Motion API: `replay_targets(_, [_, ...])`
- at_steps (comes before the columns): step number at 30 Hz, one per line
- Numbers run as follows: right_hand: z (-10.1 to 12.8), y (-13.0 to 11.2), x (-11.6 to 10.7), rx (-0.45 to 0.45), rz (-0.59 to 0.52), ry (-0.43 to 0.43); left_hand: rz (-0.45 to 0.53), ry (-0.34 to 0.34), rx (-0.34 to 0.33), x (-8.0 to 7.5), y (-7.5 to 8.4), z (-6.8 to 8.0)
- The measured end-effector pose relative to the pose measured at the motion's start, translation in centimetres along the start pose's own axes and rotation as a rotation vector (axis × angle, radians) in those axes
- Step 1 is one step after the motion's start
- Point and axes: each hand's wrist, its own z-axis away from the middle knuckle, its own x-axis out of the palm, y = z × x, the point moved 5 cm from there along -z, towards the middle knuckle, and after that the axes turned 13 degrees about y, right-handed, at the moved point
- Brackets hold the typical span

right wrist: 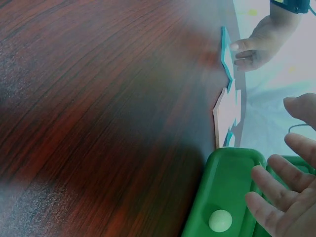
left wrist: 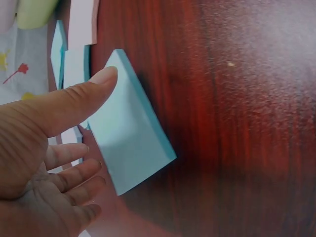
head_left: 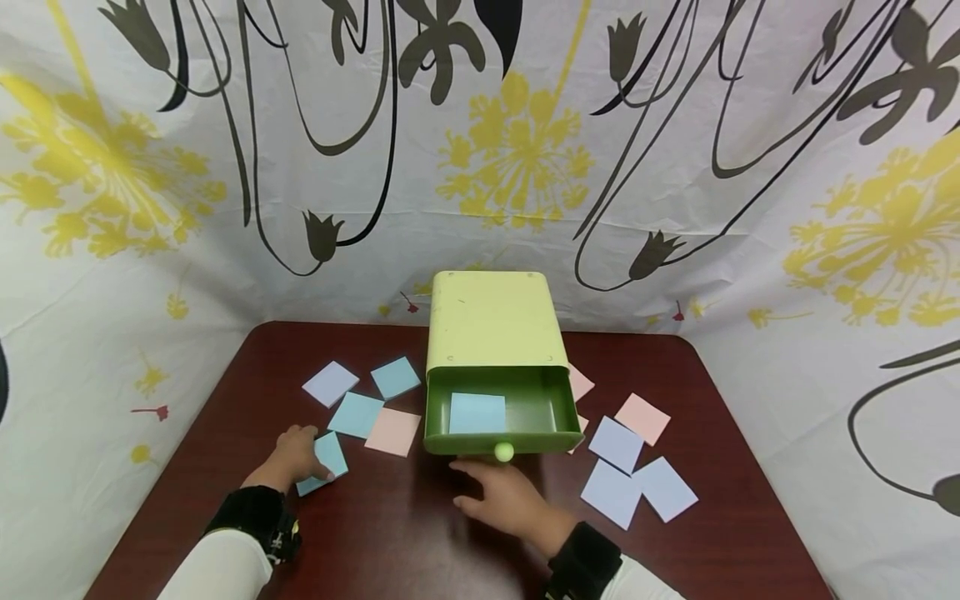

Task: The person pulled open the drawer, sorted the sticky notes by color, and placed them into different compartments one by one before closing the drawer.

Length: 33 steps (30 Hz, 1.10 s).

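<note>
At the left of the table, my left hand (head_left: 295,454) is over a light-blue sticky note pad (head_left: 331,452). In the left wrist view the thumb (left wrist: 101,79) overlaps the pad's upper edge, while the other fingers spread loosely beside it. A yellow-green box (head_left: 491,321) stands at the back middle with its green drawer (head_left: 457,444) pulled out. Inside the drawer lies another light-blue pad (head_left: 477,413). My right hand (head_left: 504,500) is just in front of the drawer by its round knob (head_left: 505,452), fingers loosely extended and holding nothing.
Left of the box lie blue pads (head_left: 356,414), a lavender pad (head_left: 331,383) and a pink pad (head_left: 393,432). To its right are several lavender pads (head_left: 616,444) and pink pads (head_left: 642,418). A patterned cloth (head_left: 360,183) hangs behind the dark red table (head_left: 390,542).
</note>
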Motion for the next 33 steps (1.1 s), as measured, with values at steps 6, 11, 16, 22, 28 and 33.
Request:
replay_targets(6, [0.1, 0.0, 0.3, -0.011, 0.028, -0.012, -0.011, 0.002, 0.014, 0.7, -0.3, 0.1])
replay_targets(11, [0.2, 0.0, 0.4, -0.022, 0.042, -0.022, -0.018, 0.02, 0.024, 1.1, -0.6, 0.0])
replay_targets(16, [0.2, -0.1, 0.3, -0.033, 0.044, -0.033, -0.024, 0.023, 0.015, 1.3, -0.7, 0.0])
replay_targets(22, [0.3, 0.1, 0.4, -0.036, 0.072, -0.027, -0.023, 0.007, 0.01, 1.1, -0.7, 0.0])
replay_targets(28, [0.4, 0.2, 0.3, -0.042, 0.077, -0.026, 0.004, -0.004, 0.001, 0.9, -0.7, -0.1])
replay_targets(33, [0.5, 0.3, 0.1, -0.061, 0.075, -0.007, 0.016, -0.001, 0.003, 1.1, -0.8, -0.2])
